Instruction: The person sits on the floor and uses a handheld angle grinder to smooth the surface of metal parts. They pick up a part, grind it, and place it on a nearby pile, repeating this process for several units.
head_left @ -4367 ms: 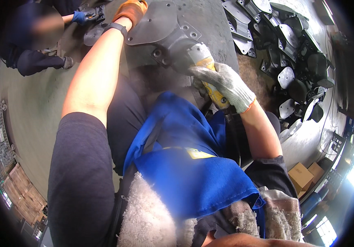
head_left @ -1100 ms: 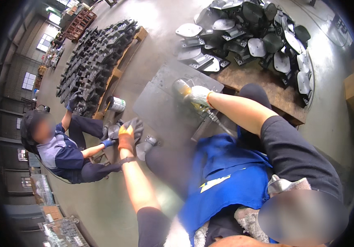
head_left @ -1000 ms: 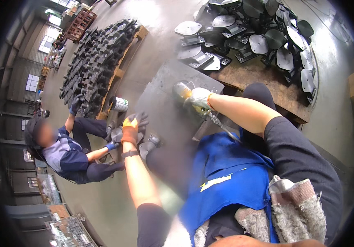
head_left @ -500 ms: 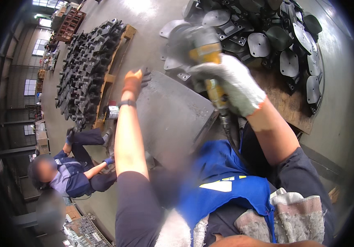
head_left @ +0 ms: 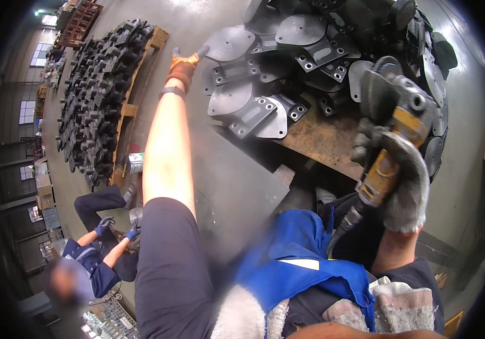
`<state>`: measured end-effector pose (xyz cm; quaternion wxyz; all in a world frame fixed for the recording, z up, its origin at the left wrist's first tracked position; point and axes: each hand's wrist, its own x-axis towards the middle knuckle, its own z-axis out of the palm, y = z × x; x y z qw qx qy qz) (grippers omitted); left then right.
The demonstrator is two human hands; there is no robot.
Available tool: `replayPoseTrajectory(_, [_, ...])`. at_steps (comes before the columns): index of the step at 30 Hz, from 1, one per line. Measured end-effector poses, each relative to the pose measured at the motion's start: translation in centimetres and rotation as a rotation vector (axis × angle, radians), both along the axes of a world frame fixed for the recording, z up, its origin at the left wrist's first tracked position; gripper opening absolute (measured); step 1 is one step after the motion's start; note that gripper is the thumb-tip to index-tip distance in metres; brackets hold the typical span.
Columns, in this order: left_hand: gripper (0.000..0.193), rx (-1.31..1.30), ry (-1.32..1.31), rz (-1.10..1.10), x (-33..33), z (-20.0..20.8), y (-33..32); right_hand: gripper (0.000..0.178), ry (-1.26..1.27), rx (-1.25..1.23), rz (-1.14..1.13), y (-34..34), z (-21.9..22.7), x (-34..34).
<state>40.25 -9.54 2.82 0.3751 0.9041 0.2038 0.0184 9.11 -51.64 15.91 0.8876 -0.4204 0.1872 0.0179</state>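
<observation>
Head view: biggest thing is the bracket pile, upper ctr to R, dark metal pcs w/ rounded plates, heaped at odd angles on a wood board. Far L, stack of dark parts on its own pallet; co-worker low L. Grey table mid, btwn blue apron and pile.

Grinder, yellow body, is R of ctr, in front of pile's R side; R hand wraps it, fingers clasped round the body, hose running down by the apron. Near bracket lies at pile's L edge; L hand is right beside it, fingers splayed, nothing in grasp; contact w/ rim: can't tell.

To do it well (my read): pinch plate by its rim, lift clear of overlapping neighbours b/f pulling; keep disc off L arm & apron. Can't tell if it's spinning.

Edges: bracket feet seem to jut past board's L end; dark gap btwn board & table could catch a dropped pc. Most room: floor L of pile; R side tight.
</observation>
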Motion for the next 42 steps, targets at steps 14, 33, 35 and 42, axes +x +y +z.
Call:
replayPoseTrajectory(14, [0.078, -0.03, 0.18, -0.063, 11.9, -7.5, 0.1, 0.037, 0.029, -0.396, -0.024, -3.0, -2.7, -1.9])
replayPoseTrajectory(33, [0.037, -0.487, -0.034, -0.213, -15.9, 8.5, 1.9, 0.039, -0.417, -0.329, 0.297, 1.0, -0.5, 0.4])
replayPoseTrajectory(35, [0.038, -0.662, -0.005, -0.026, -22.7, 9.7, 3.6, 0.039, -0.314, -0.186, 0.268, 2.8, 0.6, 0.0])
replayPoseTrajectory(42, [0.058, -0.899, 0.003, 0.482, -43.8, 7.1, 5.3, 0.035, -0.134, 0.253, 0.47, 7.9, 1.3, 0.1])
